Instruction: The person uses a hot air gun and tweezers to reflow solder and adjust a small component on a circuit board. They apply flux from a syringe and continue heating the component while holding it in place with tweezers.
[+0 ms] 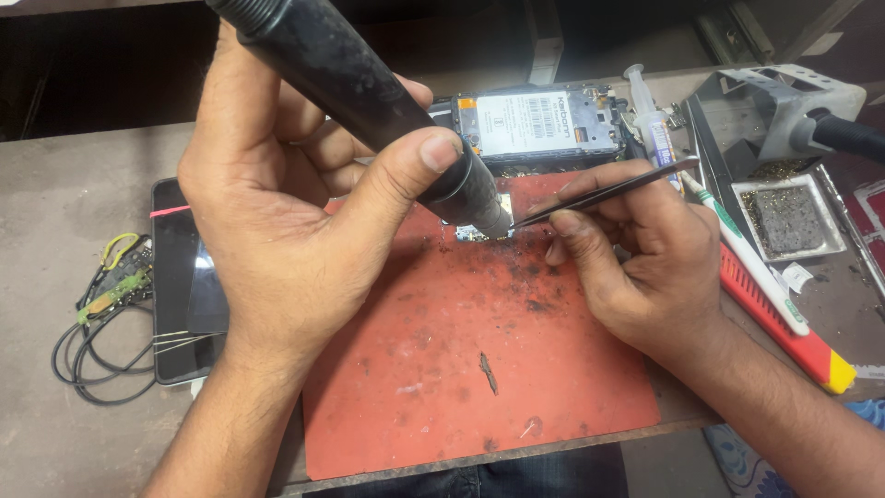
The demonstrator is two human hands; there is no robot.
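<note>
- Here the left hand (277, 194) is wrapped tight around a fat black tool (359, 97), with the thumb pressed along its side.
- The black tool is long and round, a bit shiny and scuffed, and it slants down to the right. Its tip sits right over a tiny circuit board (479, 231).
- The right hand (636, 258) pinches thin dark tweezers (604, 194) between the thumb and fingers. The other fingers are curled in.
- The tweezers are long and skinny, and their sharp end points left and meets the tiny circuit board just beside the tool's tip.
- The tiny circuit board is very small, pale and shiny in spots. Most of it is hidden by the tool, so I cannot tell its full shape.
- It lies near the top edge of a red mat (479, 387), which is dirty with black specks and smudges.
- The red mat rests on a grey work table (74, 194).
- Behind the mat lies an opened phone (539, 124) with a pale sticker on it.
- A clear syringe (650, 120) lies beside that phone.
- To the left a dark phone screen (175, 295) lies flat, with black wires (92, 360) next to it.
- On the right lie a white pen (747, 258) and a red tool with a yellow end (784, 332).
</note>
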